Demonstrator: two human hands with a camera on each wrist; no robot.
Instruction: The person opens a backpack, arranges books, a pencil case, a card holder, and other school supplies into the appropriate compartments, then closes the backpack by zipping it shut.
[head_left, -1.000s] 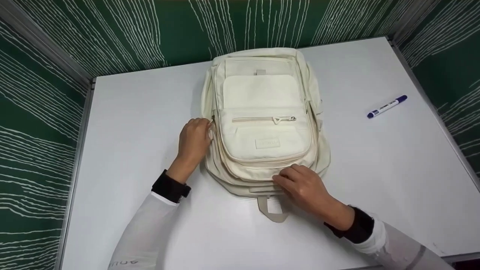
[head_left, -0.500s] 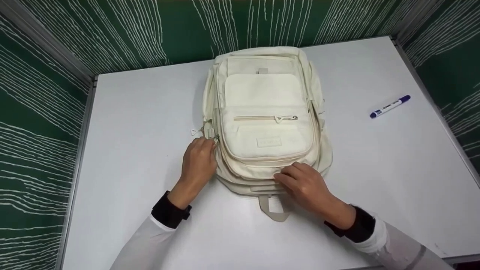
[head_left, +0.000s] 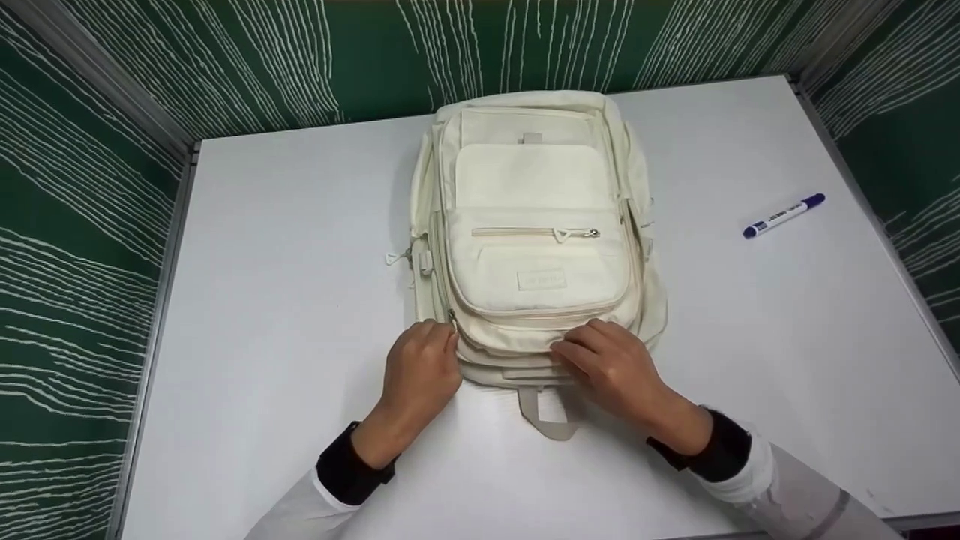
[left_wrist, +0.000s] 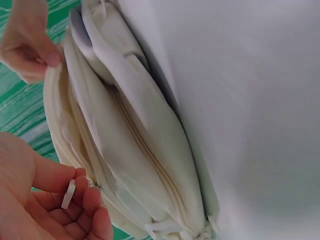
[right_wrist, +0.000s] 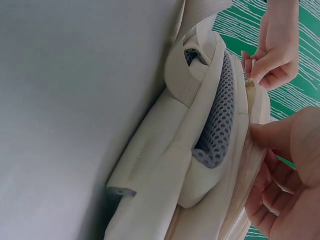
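A cream backpack [head_left: 541, 180] lies on the white table with its front facing up and its grab loop [head_left: 551, 430] towards the person. At its lower left edge, my left hand [head_left: 421, 367] pinches a zipper pull, whose white tab [left_wrist: 69, 194] shows between thumb and curled fingers in the left wrist view. My right hand [head_left: 619, 369] grips the fabric edge beside the same zipper at the bag's near end. In the right wrist view, the thumb presses that edge [right_wrist: 257, 130] against the fingers, and grey mesh padding [right_wrist: 218, 115] shows further down the bag's side.
A white marker with purple ends [head_left: 784, 216] lies right of the backpack on the white table [head_left: 285, 247]. Green panels with white streaks [head_left: 367, 60] stand along the back and both sides. Another zipper tab [head_left: 391, 259] sticks out at the bag's left side.
My left hand has slid the zipper pull down along the bag's left side, towards the near end. My right hand keeps its grip in nearly the same place.
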